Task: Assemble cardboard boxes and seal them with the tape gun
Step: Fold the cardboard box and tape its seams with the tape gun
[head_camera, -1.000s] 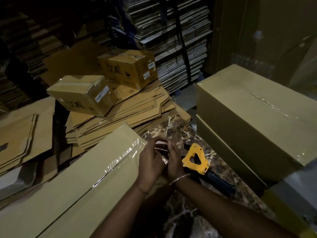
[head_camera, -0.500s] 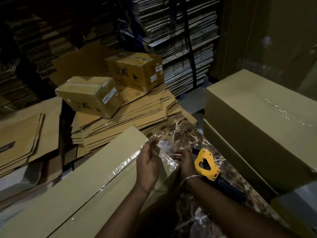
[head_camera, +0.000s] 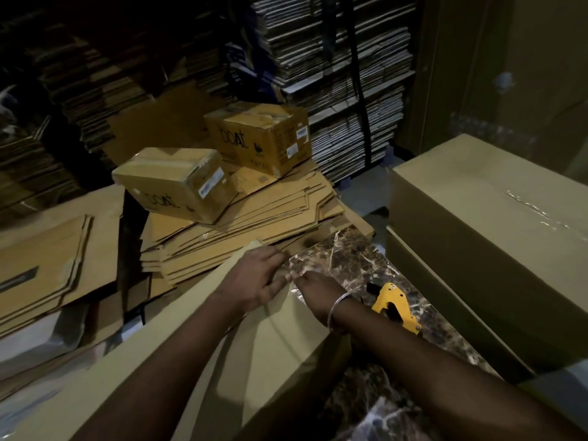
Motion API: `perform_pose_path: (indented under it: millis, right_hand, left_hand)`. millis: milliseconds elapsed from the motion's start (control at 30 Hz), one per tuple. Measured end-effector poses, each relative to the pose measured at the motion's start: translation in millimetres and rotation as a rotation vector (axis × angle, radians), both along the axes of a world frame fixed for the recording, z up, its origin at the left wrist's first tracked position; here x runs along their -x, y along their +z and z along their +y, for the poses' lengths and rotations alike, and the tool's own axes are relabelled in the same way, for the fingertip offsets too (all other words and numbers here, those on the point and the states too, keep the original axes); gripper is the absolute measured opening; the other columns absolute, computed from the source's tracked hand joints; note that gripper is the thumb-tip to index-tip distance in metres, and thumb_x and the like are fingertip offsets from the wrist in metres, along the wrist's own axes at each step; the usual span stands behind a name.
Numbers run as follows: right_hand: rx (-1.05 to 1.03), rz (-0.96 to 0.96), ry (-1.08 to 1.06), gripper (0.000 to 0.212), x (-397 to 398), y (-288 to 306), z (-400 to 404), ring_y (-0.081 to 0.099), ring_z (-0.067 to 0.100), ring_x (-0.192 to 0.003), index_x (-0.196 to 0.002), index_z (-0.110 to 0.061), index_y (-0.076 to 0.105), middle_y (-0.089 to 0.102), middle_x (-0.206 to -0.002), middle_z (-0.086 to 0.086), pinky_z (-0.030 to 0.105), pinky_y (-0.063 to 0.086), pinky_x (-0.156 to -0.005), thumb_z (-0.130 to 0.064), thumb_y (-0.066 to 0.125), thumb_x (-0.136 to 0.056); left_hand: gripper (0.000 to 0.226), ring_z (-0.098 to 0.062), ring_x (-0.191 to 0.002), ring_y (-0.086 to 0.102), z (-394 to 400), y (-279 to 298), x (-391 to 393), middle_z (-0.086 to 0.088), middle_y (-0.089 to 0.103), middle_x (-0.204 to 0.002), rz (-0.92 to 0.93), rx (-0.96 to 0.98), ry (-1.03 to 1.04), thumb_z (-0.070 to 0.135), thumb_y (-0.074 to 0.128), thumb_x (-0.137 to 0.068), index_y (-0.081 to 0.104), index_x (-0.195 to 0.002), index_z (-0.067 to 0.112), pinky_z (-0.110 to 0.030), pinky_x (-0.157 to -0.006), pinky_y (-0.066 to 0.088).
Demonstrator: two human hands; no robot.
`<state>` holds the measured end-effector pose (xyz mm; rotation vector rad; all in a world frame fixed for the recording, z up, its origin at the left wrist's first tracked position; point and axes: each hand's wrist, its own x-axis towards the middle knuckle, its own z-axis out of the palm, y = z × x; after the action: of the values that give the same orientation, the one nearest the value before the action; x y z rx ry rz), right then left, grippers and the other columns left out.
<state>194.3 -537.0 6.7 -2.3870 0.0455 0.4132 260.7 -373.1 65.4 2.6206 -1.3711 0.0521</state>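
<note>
A long plain cardboard box (head_camera: 261, 354) lies across the marble table (head_camera: 356, 259), its far end under my hands. My left hand (head_camera: 254, 281) lies flat on the top of that end, fingers spread toward the right. Pressed against the box's end face beside it is my right hand (head_camera: 313, 289), on clear tape folded over the edge; a metal bangle circles its wrist. The yellow tape gun (head_camera: 394, 308) rests on the table just right of my right wrist, untouched.
Two large sealed boxes (head_camera: 483, 237) are stacked at the right. A pile of flattened cartons (head_camera: 241, 240) with two small printed boxes (head_camera: 175, 183) on top sits beyond the table. More flat cardboard (head_camera: 47, 265) lies left; shelves of cardboard stand behind.
My hands have gone from handling the tape end above the box to pressing down on its end. The view has tilted, so the tape gun appears further right.
</note>
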Motion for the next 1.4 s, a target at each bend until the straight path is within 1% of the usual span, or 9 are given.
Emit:
perform_pose_path:
  millis: [133,233,300,400,567,700,867,1100,1400]
  right_hand:
    - [0.079,-0.006,0.04,0.045,-1.3,5.0,0.9,0.05,0.04,-0.127,-0.148,-0.015,0.038,0.049,-0.141,0.022,0.044,0.04,-0.102,-0.026,0.023,-0.108]
    - [0.099,-0.033,0.027,0.045,0.8,5.6,-1.6,0.05,0.041,-0.127,-0.15,-0.011,0.032,0.049,-0.14,0.024,0.045,0.04,-0.101,-0.021,0.026,-0.106]
    - [0.104,-0.026,0.03,0.044,1.7,5.3,-1.3,0.05,0.043,-0.126,-0.148,-0.011,0.033,0.049,-0.139,0.026,0.046,0.04,-0.101,-0.02,0.026,-0.106]
    - [0.096,0.025,0.025,0.043,0.4,6.9,-0.7,0.049,0.043,-0.127,-0.147,-0.012,0.037,0.048,-0.14,0.025,0.045,0.039,-0.102,-0.022,0.023,-0.107]
    - [0.125,0.01,0.044,0.049,2.6,8.5,-1.1,0.046,0.042,-0.13,-0.155,-0.012,0.02,0.043,-0.143,0.026,0.045,0.038,-0.104,-0.019,0.023,-0.106]
    - [0.153,0.015,0.056,0.045,5.8,16.7,-0.3,0.048,0.041,-0.129,-0.152,-0.009,0.03,0.046,-0.142,0.025,0.044,0.038,-0.106,-0.02,0.022,-0.108]
    - [0.121,0.033,0.068,0.045,9.5,24.6,-1.1,0.048,0.04,-0.13,-0.143,-0.01,0.043,0.049,-0.141,0.023,0.044,0.039,-0.107,-0.027,0.019,-0.11]
    - [0.025,0.063,-0.028,0.043,12.0,23.6,-0.2,0.052,0.042,-0.126,-0.137,-0.009,0.046,0.052,-0.137,0.025,0.048,0.042,-0.105,-0.028,0.02,-0.109]
    - [-0.239,0.243,-0.223,0.047,34.4,8.0,5.7,0.048,0.041,-0.129,-0.152,-0.006,0.029,0.045,-0.145,0.026,0.044,0.04,-0.106,-0.023,0.02,-0.108]
  left_hand:
    - [0.048,-0.016,-0.096,0.054,-2.6,1.6,-15.2,0.001,0.06,-0.105,0.065,-0.088,0.008,0.053,0.04,-0.094,0.065,-0.116,0.019,-0.03,-0.08,0.043]
    - [0.028,-0.015,-0.095,0.059,-5.3,1.8,-19.8,0.001,0.064,-0.104,0.245,0.201,0.314,0.032,0.053,-0.09,0.069,-0.109,0.019,-0.038,-0.083,0.053]
    - [0.031,-0.016,-0.107,0.059,-4.1,2.2,-24.8,-0.004,0.064,-0.121,0.209,0.398,0.575,0.021,0.06,-0.092,0.064,-0.123,0.018,-0.037,-0.093,0.052]
    - [0.041,-0.022,-0.113,0.058,-3.2,3.8,-34.6,-0.01,0.063,-0.128,0.416,0.469,0.799,0.023,0.063,-0.096,0.058,-0.135,0.012,-0.032,-0.095,0.043]
    - [0.027,-0.021,-0.107,0.058,-4.8,1.9,-45.3,-0.008,0.069,-0.116,0.467,0.453,0.815,0.029,0.056,-0.1,0.074,-0.112,0.013,-0.028,-0.089,0.036]
    - [0.028,-0.027,-0.115,0.059,-3.6,6.6,-49.9,-0.007,0.068,-0.122,0.355,0.26,0.75,0.034,0.058,-0.099,0.074,-0.114,0.017,-0.033,-0.094,0.042]
    - [0.033,-0.02,-0.084,0.064,-14.7,22.3,-51.5,-0.007,0.069,-0.089,0.165,-0.151,0.535,0.039,0.052,-0.1,0.074,-0.101,0.014,-0.034,-0.078,0.056]
    - [0.045,-0.025,-0.082,0.064,-41.2,29.4,-37.8,-0.008,0.067,-0.086,-0.198,-0.585,0.309,0.033,0.033,-0.106,0.07,-0.092,0.012,-0.031,-0.069,0.039]
    - [0.047,-0.024,-0.079,0.059,-42.4,12.1,-30.2,-0.007,0.064,-0.085,0.065,-0.541,0.331,0.043,0.035,-0.104,0.071,-0.099,0.013,-0.033,-0.072,0.049]
